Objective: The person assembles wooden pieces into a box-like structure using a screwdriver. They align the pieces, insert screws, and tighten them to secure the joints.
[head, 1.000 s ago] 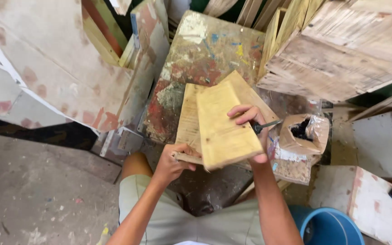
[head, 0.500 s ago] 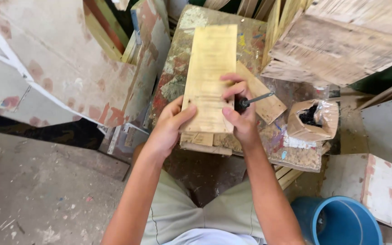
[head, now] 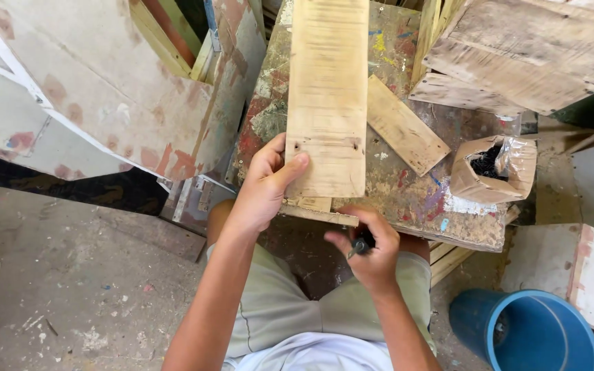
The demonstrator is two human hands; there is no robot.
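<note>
Long plank (head: 326, 96) lies flat on the paint-stained bench (head: 407, 199), lengthwise away from the person. Left hand (head: 264, 184) grasps the plank's near left corner, thumb on top. Right hand (head: 369, 251), clenched around a small dark tool (head: 359, 247), sits just below the bench's near edge. Short board (head: 405, 125) right of plank.

1. To your right on the paint-stained workbench (head: 407, 199), near its front right corner: a small brown cardboard box (head: 489, 180), squat, top torn open.
2. Clear plastic liner (head: 513, 152) folded out over the box's rim; dark, black contents (head: 486, 163) inside, too small to tell apart.
3. No labels, signs or screens seen.
</note>
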